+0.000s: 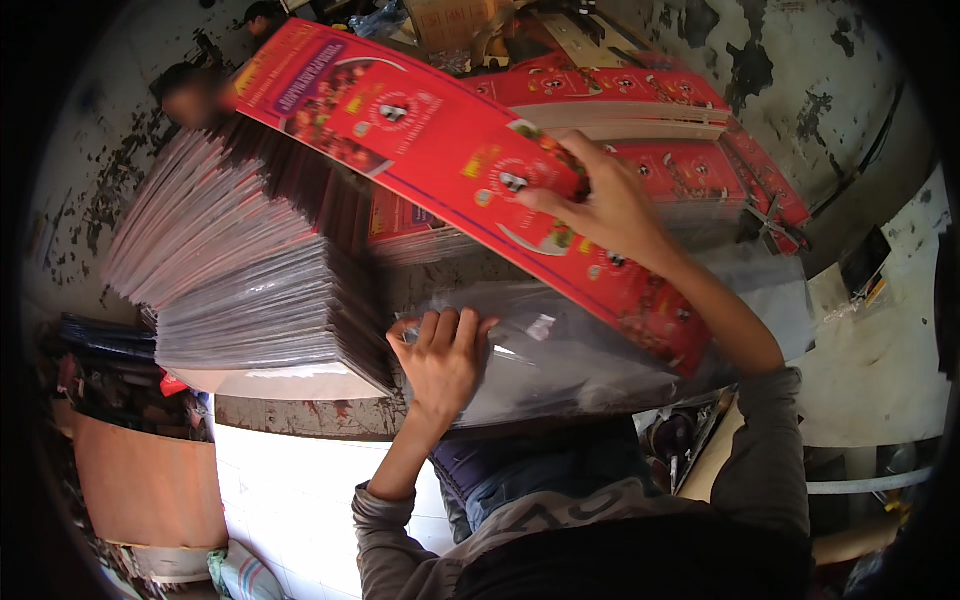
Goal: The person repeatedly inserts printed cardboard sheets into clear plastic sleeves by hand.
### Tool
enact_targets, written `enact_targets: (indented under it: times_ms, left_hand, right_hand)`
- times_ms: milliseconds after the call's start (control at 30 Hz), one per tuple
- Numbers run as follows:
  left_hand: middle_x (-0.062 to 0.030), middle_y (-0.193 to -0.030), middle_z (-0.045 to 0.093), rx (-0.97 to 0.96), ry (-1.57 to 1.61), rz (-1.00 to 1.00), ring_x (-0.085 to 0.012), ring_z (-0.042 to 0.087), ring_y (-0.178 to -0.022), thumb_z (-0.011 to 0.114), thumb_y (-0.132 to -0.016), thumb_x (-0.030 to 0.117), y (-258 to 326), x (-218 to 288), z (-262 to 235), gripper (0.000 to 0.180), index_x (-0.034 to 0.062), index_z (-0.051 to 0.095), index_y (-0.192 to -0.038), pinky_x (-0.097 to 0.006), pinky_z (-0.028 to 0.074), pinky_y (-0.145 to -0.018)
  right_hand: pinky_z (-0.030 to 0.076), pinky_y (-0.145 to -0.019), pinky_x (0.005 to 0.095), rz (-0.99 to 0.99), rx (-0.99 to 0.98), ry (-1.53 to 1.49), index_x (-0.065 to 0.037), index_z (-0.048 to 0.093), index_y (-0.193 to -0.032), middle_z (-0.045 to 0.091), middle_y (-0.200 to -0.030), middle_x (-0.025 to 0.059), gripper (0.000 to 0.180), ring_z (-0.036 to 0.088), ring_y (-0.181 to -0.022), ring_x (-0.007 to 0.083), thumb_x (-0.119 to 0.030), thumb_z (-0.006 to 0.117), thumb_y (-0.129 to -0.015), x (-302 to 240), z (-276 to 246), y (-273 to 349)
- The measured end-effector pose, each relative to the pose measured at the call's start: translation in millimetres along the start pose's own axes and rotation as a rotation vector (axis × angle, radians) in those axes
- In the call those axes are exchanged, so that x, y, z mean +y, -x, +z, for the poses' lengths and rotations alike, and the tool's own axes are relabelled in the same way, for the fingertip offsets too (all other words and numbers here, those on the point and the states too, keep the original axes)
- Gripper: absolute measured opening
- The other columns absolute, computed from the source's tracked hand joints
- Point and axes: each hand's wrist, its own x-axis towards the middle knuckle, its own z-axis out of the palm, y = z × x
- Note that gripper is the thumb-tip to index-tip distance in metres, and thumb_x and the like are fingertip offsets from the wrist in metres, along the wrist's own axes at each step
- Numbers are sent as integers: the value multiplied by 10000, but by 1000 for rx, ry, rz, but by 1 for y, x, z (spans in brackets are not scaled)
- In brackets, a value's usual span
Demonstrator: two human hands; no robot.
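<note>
My right hand [612,205] grips a long red printed cardboard panel [440,130] by its long edge, thumb on the printed face. The panel is tilted over the table, its far end up to the left and its near end low on the right. Beneath it lie clear plastic sleeves [560,350], flat at the table's front. My left hand [442,355] has its fingers curled over the left end of these sleeves, pinching the plastic. Beside that hand, on the left, leans a thick fanned stack of plastic-covered panels [250,290].
Piles of red printed panels [640,90] stand at the back, with a dark pair of scissors [772,222] on their right. A cardboard box [450,22] is farther back. Other people's heads [192,95] show behind the fanned stack. An orange-brown panel [150,485] stands low on the left.
</note>
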Motion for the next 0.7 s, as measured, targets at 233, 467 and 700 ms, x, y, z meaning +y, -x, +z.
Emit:
enact_targets:
  times_ms: [233, 467, 700]
  left_hand:
    - [21, -605, 512, 115, -146, -67, -142, 522, -630, 630, -804, 313, -34, -41, 23, 191, 148, 552, -749, -352, 331, -704]
    - [-49, -846, 524, -64, 58, 0, -195, 495, -771, 696, -673, 425, -39, -47, 21, 348, 118, 552, -748, -394, 350, -750]
    - [-158, -977, 524, -242, 478, -350, -342, 571, -777, 665, -785, 78, -21, -38, 32, 248, 52, 454, -913, -370, 462, -618]
  right_hand:
    - [449, -550, 325, -11, -293, 435, -46, 545, -1046, 595, -687, 129, 533, 576, -558, 234, -372, 759, -683, 32, -87, 34]
    - [422, -504, 322, 150, -235, 511, -52, 556, -888, 554, -629, 112, 505, 536, -517, 241, -418, 784, -625, 90, -108, 49]
    - [372, -453, 267, 125, -224, 473, -23, 510, -702, 460, -554, 64, 480, 400, -459, 146, -370, 822, -589, 108, -110, 61]
